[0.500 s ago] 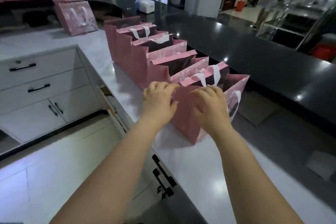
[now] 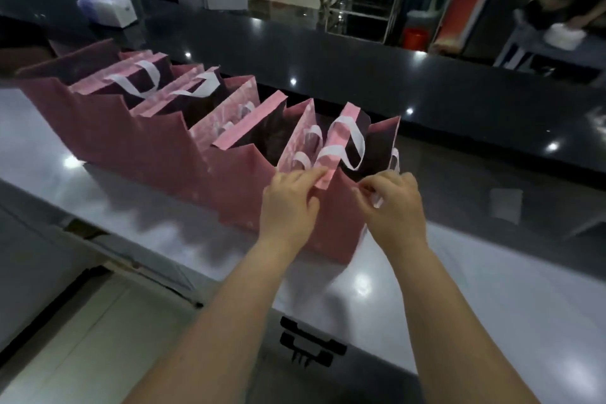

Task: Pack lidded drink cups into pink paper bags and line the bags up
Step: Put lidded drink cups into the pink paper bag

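Observation:
Several pink paper bags (image 2: 137,128) with white ribbon handles stand in a row on the white counter (image 2: 492,289), running from far left to the middle. The nearest bag (image 2: 341,216) stands at the row's right end, its mouth open and dark inside. My left hand (image 2: 288,203) pinches the near left corner of that bag's top edge. My right hand (image 2: 393,203) pinches the white ribbon handle at its near right rim. No drink cups show; the bags' insides are too dark to read.
A raised black glossy counter (image 2: 360,75) runs behind the bags, with a white box (image 2: 111,10) at its far left. Cabinet drawers with black handles (image 2: 311,344) sit under the white counter's near edge. Pale floor tiles lie at lower left.
The view has swung right and closer to the bags. My hands have shifted from pressing on the nearest bag's top to pinching its rim and handle, and the mouth now stands open.

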Tool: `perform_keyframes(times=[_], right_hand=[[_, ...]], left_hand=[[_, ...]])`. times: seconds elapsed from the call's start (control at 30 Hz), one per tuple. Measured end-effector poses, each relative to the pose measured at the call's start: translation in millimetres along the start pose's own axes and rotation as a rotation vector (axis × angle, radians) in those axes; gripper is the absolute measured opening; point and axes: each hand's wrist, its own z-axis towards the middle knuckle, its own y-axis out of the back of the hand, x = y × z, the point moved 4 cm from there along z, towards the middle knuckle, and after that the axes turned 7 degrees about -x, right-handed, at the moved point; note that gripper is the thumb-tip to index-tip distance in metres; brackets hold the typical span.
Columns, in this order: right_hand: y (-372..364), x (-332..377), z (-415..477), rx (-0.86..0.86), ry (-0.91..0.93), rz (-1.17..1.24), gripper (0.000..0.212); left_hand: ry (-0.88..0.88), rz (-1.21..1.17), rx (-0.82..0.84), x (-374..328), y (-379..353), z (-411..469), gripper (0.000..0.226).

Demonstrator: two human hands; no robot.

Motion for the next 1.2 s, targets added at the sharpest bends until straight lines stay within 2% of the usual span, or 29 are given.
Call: perform_keyframes(times=[0.1,0.3,0.47,0.63,0.87,1.03,1.2], right_hand=[[6.6,-3.7,-15.2,0.028,-0.072,0.037,0.006],[45.8,-17.6,-41.1,-0.087,-0.179,-0.046,0.012],[108.8,-44.7,-85.6,-0.206,-0.232,-0.139,0.010],[203.4,-80.5,-143.0,-0.417,-0.265,-0.266,0.013],[345.4,-120.6,-250.4,-0.648,-0.357,-0.473,0.018],[463.8,-141.6,-359.3,-0.703,-0.450,-0.626,0.014],[577.5,-162.6,-470.7,-0.741,-0.621,-0.718,0.011]], left_hand=[[-0.046,-0.124,0.038,-8.2,-9.7,-2.9,0.056],[-0.128,-0.287,0.035,-47.8,-26.1,-11.3,0.050],[-0.265,-0.420,0.085,-117.5,-43.0,-46.6,0.040],[-0.508,-0.547,0.120,-209.7,-56.4,-87.8,0.028],[-0.650,-0.713,0.242,-348.0,-76.7,-186.7,0.031],[-0.669,-0.859,0.335,-456.9,-89.0,-301.8,0.037],[-0.754,-0.957,0.464,-564.6,-100.7,-415.6,0.030]])
